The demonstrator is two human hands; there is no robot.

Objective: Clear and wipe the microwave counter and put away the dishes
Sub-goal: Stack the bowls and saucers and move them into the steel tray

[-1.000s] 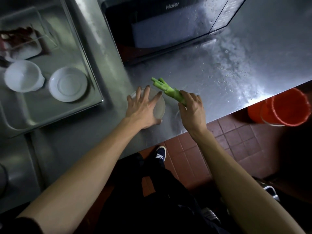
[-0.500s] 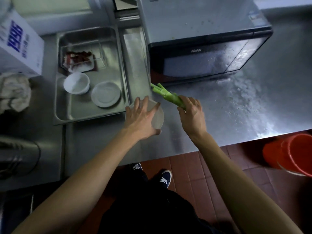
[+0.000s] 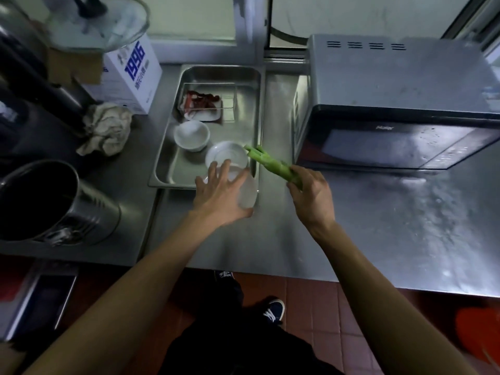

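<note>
My left hand (image 3: 220, 193) holds a small white plate (image 3: 247, 194) from above, fingers spread over its top and thumb under its near edge, at the near right corner of the steel tray (image 3: 165, 169). My right hand (image 3: 311, 194) grips a bundle of green vegetable stalks (image 3: 266, 161), whose cut ends point toward the tray. In the tray sit a white saucer (image 3: 226, 155), a white bowl (image 3: 191, 135) and a clear box with red food (image 3: 201, 104). The black microwave (image 3: 400, 104) stands on the wet steel counter (image 3: 378, 226).
A crumpled grey cloth (image 3: 107, 128) lies left of the tray, beside a white carton (image 3: 130, 77). A large steel pot (image 3: 46, 204) stands at the left, and a glass lid (image 3: 100, 23) sits above the carton. An orange bucket (image 3: 479, 334) is on the tiled floor.
My left hand has carried the plate off the counter leftward to the tray's corner. My right hand has followed with the stalks. The view has lifted and pulled back.
</note>
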